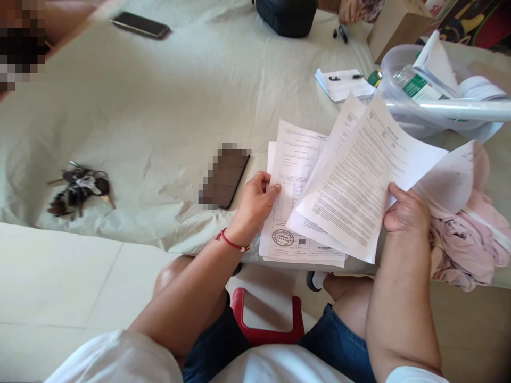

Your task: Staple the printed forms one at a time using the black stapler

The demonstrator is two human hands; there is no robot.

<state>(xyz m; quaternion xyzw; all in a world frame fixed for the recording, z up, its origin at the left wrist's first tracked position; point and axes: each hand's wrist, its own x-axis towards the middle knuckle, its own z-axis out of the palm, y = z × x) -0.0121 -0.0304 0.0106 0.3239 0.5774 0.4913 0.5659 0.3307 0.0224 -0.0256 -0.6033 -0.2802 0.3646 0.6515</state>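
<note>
Down low and close up: red stool point(265, 319) between two knees in blue shorts.

Head view, a bit higher. Left hand point(255, 205), with a red string on the wrist, closed on the left edge of the flat stack point(293, 175), thumb on top. Right hand point(405, 213) pinched on a corner of the lifted sheets point(351, 191), fanned up and out over the stack. Both lots of paper at the near edge of the white cloth point(159, 106), partly hanging off it.

Just left of the stack: dark phone point(225, 178). Far left: keys point(77, 191). Right: pink clothes point(467, 239), touching the raised pages. Behind: clear tub point(403, 114), very near the top corners.

Could go wrong, probably like this:
- Thin pinch on many pages, so could let one slip down to the floor.
- Might bend or tear a corner against the tub.
- Could nudge the phone with the left wrist.
- Might mix up the page order in such a loose fan.
</note>
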